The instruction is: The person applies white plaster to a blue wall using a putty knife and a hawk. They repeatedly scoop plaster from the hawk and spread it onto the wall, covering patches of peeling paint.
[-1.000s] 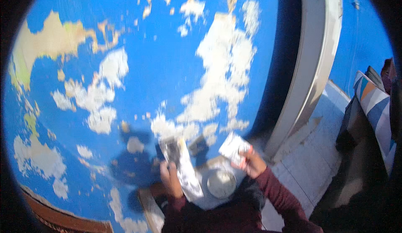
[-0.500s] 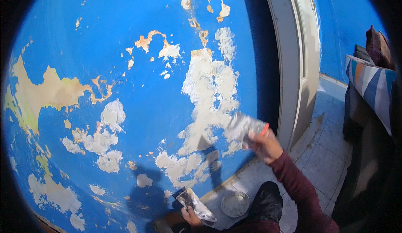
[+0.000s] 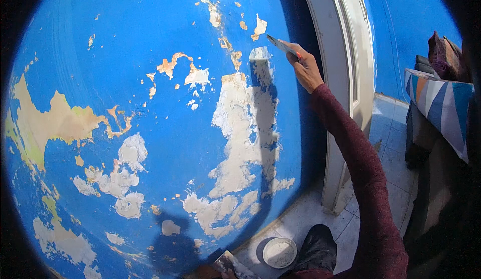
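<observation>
My right hand [image 3: 306, 71] is raised at the wall's right side, closed round a putty knife [image 3: 280, 46] with a bit of red at its grip. The blade, seen nearly edge-on, points up and left beside a small peeled spot [image 3: 260, 27]; whether it touches the wall I cannot tell. Below runs a long smeared patch of pale filler [image 3: 235, 133] on the blue wall [image 3: 125, 33]. At the lower edge my left hand [image 3: 228, 275], mostly cut off, holds a flat rectangular blade [image 3: 235, 266] smeared with filler.
A round pan [image 3: 279, 252] of whitish material stands on the tiled floor [image 3: 315, 214] next to my knee [image 3: 318, 244]. A pale door frame [image 3: 345, 78] rises on the right. Beyond it are stacked items under a patterned cloth [image 3: 441, 96]. More peeled patches [image 3: 62, 111] mark the wall's left.
My right hand has gone up with the putty knife, from the lower part of the filler patch to the small peeled spot above. My left hand and its blade have sunk toward the lower edge.
</observation>
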### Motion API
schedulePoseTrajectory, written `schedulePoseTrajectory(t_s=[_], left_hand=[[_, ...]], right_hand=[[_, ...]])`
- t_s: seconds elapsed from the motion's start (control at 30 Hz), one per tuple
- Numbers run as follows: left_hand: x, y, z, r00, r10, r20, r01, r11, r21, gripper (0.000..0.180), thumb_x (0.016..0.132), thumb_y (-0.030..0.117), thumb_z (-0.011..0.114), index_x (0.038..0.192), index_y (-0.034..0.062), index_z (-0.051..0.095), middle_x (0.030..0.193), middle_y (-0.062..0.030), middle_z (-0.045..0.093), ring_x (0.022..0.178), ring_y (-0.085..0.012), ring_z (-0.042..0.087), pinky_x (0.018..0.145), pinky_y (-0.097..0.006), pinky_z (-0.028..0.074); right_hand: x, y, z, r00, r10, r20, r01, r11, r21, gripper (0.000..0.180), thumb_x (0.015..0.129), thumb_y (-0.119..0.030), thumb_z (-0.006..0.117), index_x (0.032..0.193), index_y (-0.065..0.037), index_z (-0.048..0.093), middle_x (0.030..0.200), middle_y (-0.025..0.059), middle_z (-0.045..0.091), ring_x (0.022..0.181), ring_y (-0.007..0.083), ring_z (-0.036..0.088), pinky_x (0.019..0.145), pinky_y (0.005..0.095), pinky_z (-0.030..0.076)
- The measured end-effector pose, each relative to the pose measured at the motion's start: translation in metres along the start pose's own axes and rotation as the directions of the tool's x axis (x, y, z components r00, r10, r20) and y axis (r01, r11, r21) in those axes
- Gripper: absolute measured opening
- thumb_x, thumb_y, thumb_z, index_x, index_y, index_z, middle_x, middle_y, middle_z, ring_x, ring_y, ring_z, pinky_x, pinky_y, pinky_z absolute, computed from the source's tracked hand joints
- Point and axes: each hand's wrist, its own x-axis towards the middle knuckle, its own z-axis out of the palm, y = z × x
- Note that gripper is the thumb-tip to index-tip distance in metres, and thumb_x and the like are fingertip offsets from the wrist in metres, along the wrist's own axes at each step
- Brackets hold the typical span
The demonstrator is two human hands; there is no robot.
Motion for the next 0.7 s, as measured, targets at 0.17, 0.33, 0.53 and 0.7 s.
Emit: schedulePoseTrajectory(t_s=[0.17, 0.33, 0.53, 0.7], left_hand=[[0.002, 0.003, 0.0, 1.0, -0.014, 0.004, 0.014, 1.0, 0.019, 0.02, 0.091, 0.016, 0.061, 0.1, -0.0005, 0.057, 0.091, -0.0075, 0.059, 0.08, -0.0156, 0.053, 0.073, -0.032, 0.046], [0.004, -0.001, -0.003, 0.999, -0.035, 0.007, 0.035, 0.999, 0.032, 0.02, 0.091, 0.017, 0.061, 0.101, -0.0006, 0.057, 0.092, -0.0083, 0.059, 0.081, -0.0167, 0.053, 0.074, -0.032, 0.046], [0.005, -0.003, 0.001, 0.998, -0.055, 0.019, 0.054, 0.998, 0.043, 0.021, 0.09, 0.017, 0.061, 0.101, -0.0007, 0.058, 0.093, -0.0092, 0.06, 0.083, -0.018, 0.054, 0.076, -0.033, 0.046], [0.006, -0.006, -0.002, 0.998, -0.066, 0.021, 0.065, 0.996, 0.057, 0.022, 0.09, 0.018, 0.062, 0.102, -0.0008, 0.059, 0.094, -0.0099, 0.06, 0.084, -0.019, 0.054, 0.077, -0.034, 0.047]], right_hand=[[0.015, 0.0, 0.014, 0.996, -0.089, 0.018, 0.09, 0.993, -0.079, 0.035, 0.096, -0.003, 0.051, 0.127, -0.011, 0.063, 0.124, 0.0117, 0.063, 0.114, 0.0248, 0.06, 0.098, 0.0373, 0.046], [-0.002, -0.014, 0.052, 0.979, -0.175, 0.101, 0.194, 0.951, -0.24, 0.047, 0.092, 0.006, 0.054, 0.132, -0.017, 0.061, 0.129, 0.0087, 0.06, 0.118, 0.0267, 0.057, 0.102, 0.0378, 0.046], [-0.01, 0.006, 0.093, 0.93, -0.365, 0.038, 0.331, 0.791, -0.515, 0.062, 0.084, 0.003, 0.054, 0.141, -0.02, 0.048, 0.128, 0.0117, 0.057, 0.116, 0.0316, 0.054, 0.097, 0.0436, 0.043], [-0.048, 0.012, 0.125, 0.955, -0.291, 0.066, 0.274, 0.768, -0.58, 0.074, 0.085, -0.003, 0.055, 0.152, -0.02, 0.03, 0.14, 0.0144, 0.043, 0.127, 0.034, 0.044, 0.104, 0.0455, 0.038]])
